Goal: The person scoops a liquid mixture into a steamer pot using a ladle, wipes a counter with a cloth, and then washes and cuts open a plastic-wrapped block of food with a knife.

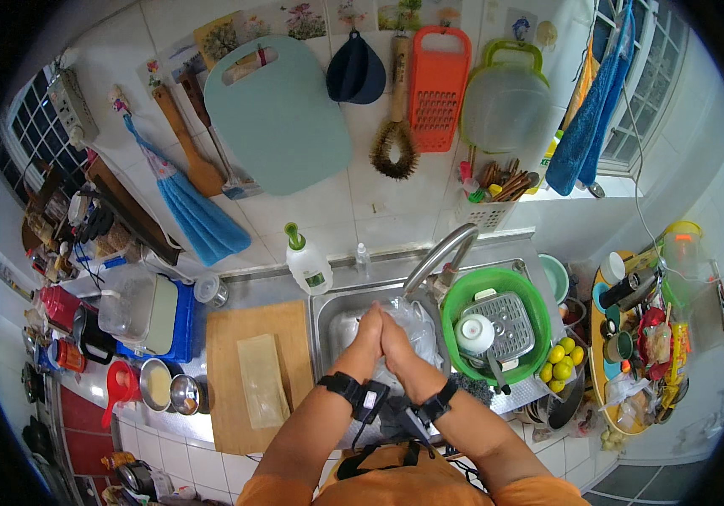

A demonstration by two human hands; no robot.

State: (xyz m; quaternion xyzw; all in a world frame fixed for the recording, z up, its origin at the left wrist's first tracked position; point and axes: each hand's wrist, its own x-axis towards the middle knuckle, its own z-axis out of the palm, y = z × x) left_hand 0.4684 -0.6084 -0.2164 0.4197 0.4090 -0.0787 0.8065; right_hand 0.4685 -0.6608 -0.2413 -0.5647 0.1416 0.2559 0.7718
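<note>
My left hand [368, 333] and my right hand [395, 338] are pressed against each other over the stainless steel sink [340, 316]. Nothing shows between them; the palms and most of the fingers are hidden. Just beyond the fingertips is the spout of the curved metal faucet [435, 252]. Clear plastic bags [422, 326] lie in the basin beside my right hand. Each wrist wears a black strap with a small device. To the left, a wooden cutting board [223, 373] carries a pale, flat wrapped block [262, 379].
A green basin [542, 316] holding a white bowl [474, 333] and a perforated metal tray stands right of the sink. Yellow-green citrus fruits [562, 362] sit beside it. A pump bottle [309, 269] stands behind the sink. Metal bowls [158, 386] and a red ladle-shaped cup [123, 382] are at far left.
</note>
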